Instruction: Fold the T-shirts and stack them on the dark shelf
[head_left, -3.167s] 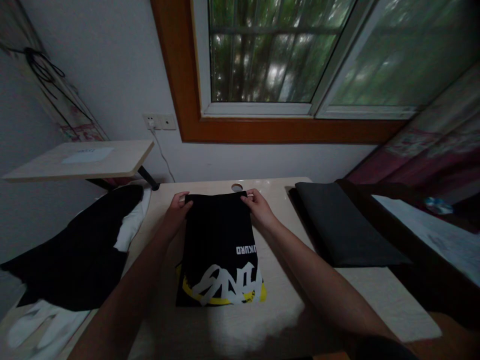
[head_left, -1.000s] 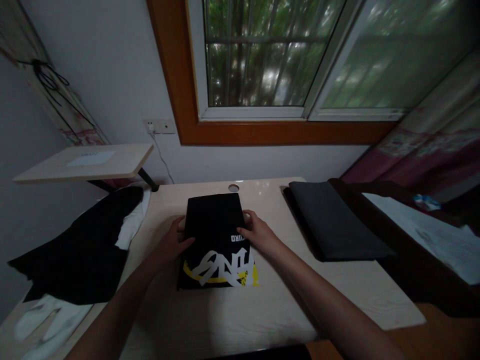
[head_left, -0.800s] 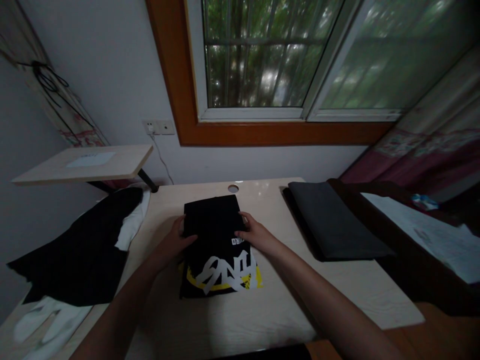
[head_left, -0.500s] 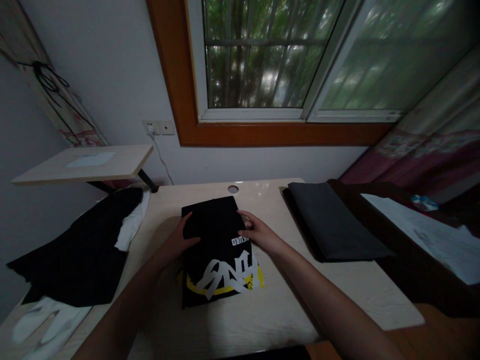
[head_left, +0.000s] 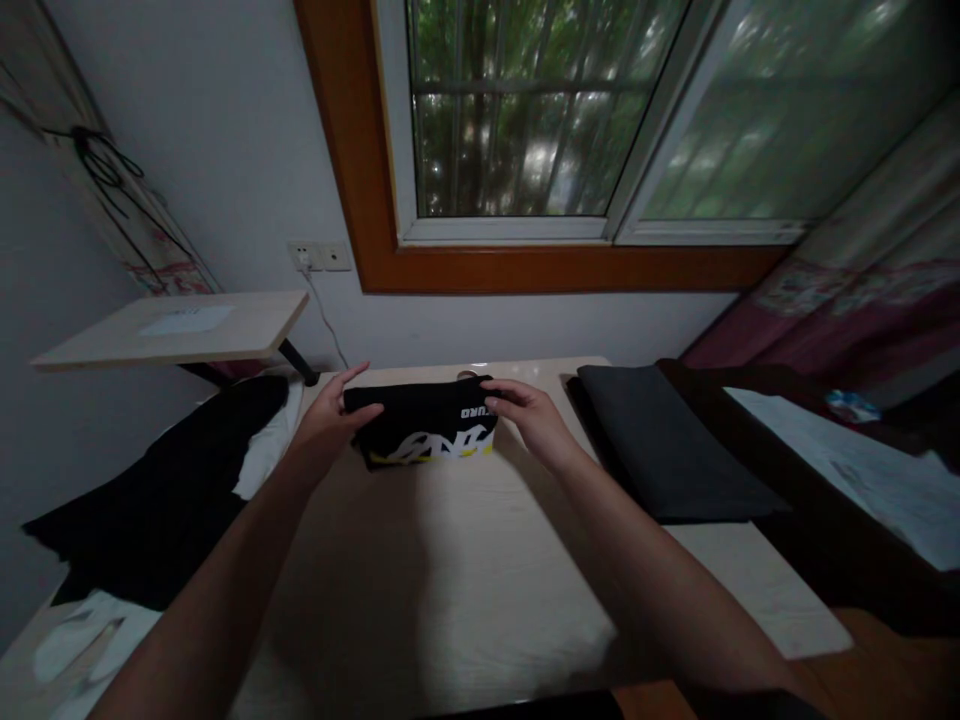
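A folded black T-shirt (head_left: 420, 408) with white lettering and a yellow band is held near the far edge of the desk, foreshortened in my view. My left hand (head_left: 336, 408) grips its left end, thumb on the near face and the other fingers around the back and side. At the upper right corner, the thumb and fingers of my right hand (head_left: 525, 410) pinch the cloth. Whether the lower edge touches the desk is hard to tell.
A dark grey folded cloth (head_left: 667, 440) lies on the pale desk (head_left: 465, 580) at right. Black clothing (head_left: 172, 480) and white cloth (head_left: 94, 640) lie at left, near a raised wooden shelf (head_left: 172, 335). Behind are a wall socket (head_left: 319, 257) and a window (head_left: 525, 150).
The T-shirt has moved away from me toward the desk's far edge and now appears tilted or folded shorter. Both hands moved with it, gripping its upper ends.
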